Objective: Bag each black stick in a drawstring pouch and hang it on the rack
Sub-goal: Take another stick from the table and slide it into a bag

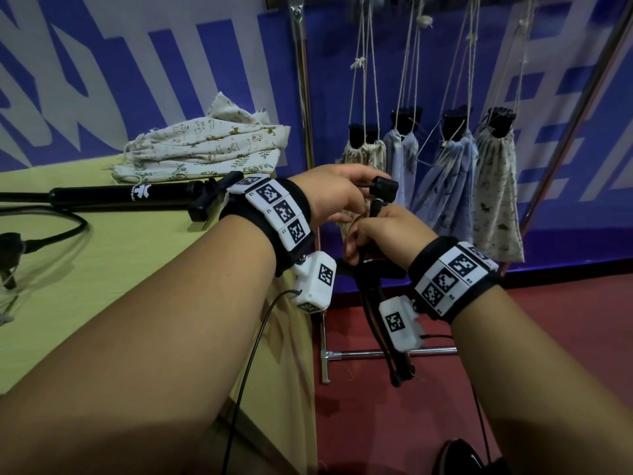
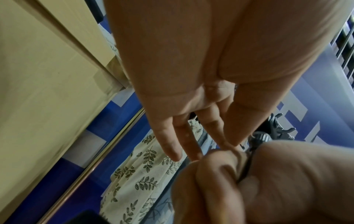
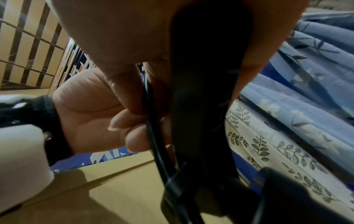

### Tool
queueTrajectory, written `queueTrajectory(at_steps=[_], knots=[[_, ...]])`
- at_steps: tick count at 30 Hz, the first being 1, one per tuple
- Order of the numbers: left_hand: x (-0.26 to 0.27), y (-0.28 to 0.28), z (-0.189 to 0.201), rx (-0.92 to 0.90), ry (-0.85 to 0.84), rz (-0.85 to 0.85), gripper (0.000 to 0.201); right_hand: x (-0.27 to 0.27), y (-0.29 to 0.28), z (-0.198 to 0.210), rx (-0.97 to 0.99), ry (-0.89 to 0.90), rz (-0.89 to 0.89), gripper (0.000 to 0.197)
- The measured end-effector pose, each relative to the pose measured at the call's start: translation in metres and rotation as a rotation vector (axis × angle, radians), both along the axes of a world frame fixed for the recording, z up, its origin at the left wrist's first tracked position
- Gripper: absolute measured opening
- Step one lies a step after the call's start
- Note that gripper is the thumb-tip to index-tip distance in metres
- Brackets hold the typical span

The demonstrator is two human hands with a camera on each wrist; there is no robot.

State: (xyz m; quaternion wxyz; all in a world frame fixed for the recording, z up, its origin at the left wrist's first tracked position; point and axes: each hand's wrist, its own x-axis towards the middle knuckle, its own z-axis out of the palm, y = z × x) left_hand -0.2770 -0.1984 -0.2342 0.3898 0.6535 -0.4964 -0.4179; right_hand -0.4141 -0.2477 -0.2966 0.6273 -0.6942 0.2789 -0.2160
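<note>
- While four bagged sticks already hang from the rack (image 1: 301,97), you stand at the table (image 1: 120,269) corner with a fifth black stick (image 1: 371,286) held upright between your hands, in front of the hanging pouches (image 1: 495,186).
- Your right hand (image 1: 387,231) is curled round the stick's shaft, thumb and fingers wrapped tight, with its thin black cable (image 3: 153,136) running alongside under the fingers.
- Your left hand (image 1: 329,197) reaches over the stick's head; from the wrist camera its fingers (image 2: 168,139) look nearly straight, and whether they actually pinch anything cannot be told.
- No pouch is on this stick yet, so the step in hand appears to be readying the stick for bagging.
- The next move likely calls for a pouch from the folded stack (image 1: 202,149) on the table, its mouth spread wide enough to take the bulky head and loose cable.
- The stick is slim, matte black and jointed, with a blocky clamp-like head at the top and a dangling cord near its lower end; another stick (image 1: 120,195) lies on the table.
</note>
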Motion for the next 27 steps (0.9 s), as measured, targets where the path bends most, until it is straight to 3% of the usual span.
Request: queueTrajectory(at_steps=[13, 17, 21, 23, 27], knots=[[-0.004, 0.0, 0.002, 0.054, -0.233, 0.035, 0.012, -0.002, -0.002, -0.003, 0.049, 0.065, -0.013, 0.026], [0.001, -0.003, 0.002, 0.024, -0.382, 0.049, 0.022, 0.001, -0.008, -0.007, 0.021, 0.092, -0.067, 0.028], [0.008, -0.005, -0.001, 0.002, -0.437, 0.09, 0.009, 0.005, -0.019, -0.017, -0.095, 0.153, -0.117, 0.02], [0.011, -0.006, -0.002, 0.005, -0.409, 0.133, 0.009, 0.005, -0.021, -0.02, -0.083, 0.106, -0.135, 0.016], [0.012, -0.008, -0.002, -0.003, -0.324, 0.201, 0.018, 0.005, -0.016, -0.016, -0.021, -0.082, -0.206, 0.028]])
